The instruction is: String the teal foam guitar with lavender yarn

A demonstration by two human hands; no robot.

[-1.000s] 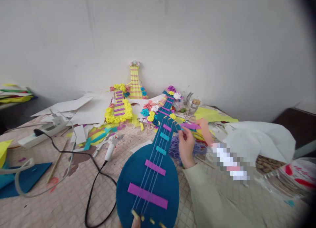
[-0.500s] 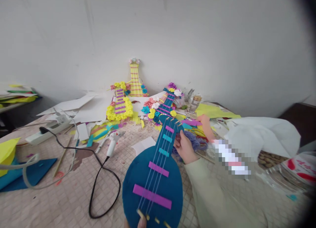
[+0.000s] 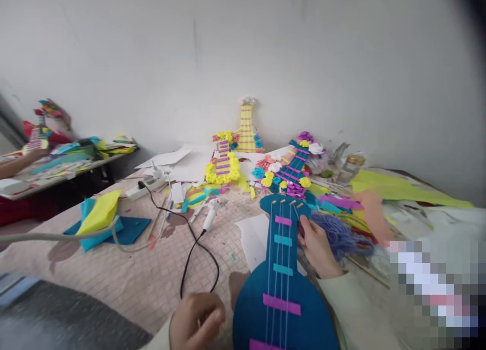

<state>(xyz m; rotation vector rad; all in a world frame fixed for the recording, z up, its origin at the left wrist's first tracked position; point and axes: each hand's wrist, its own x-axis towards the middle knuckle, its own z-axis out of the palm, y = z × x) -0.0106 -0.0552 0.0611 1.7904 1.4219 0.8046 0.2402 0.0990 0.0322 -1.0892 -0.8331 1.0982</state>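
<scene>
A blue craft guitar (image 3: 283, 284) stands tilted in front of me, its lower end cut off by the frame. Purple and turquoise strips cross it under pale strings, which run to small wooden pegs on the head. My right hand (image 3: 319, 246) is closed on the right edge of its neck, just below the head. Left of the body, apart from it, my left hand (image 3: 197, 319) is loosely curled, with nothing visible in the fingers. A white glue gun (image 3: 210, 216) with a black cord lies on the table beyond that hand.
Flower-trimmed craft guitars in yellow (image 3: 223, 163) and blue (image 3: 292, 165) stand near the wall. Purple yarn (image 3: 337, 236) lies right of my right hand. At left are a power strip (image 3: 146, 185) and yellow sheets (image 3: 100, 211). Another person's hand (image 3: 36, 155) holds a guitar at the far-left table.
My left hand has left the guitar's lower end and moved left. The guitar is lower and more upright, still in my right hand. The view has turned left, showing another table.
</scene>
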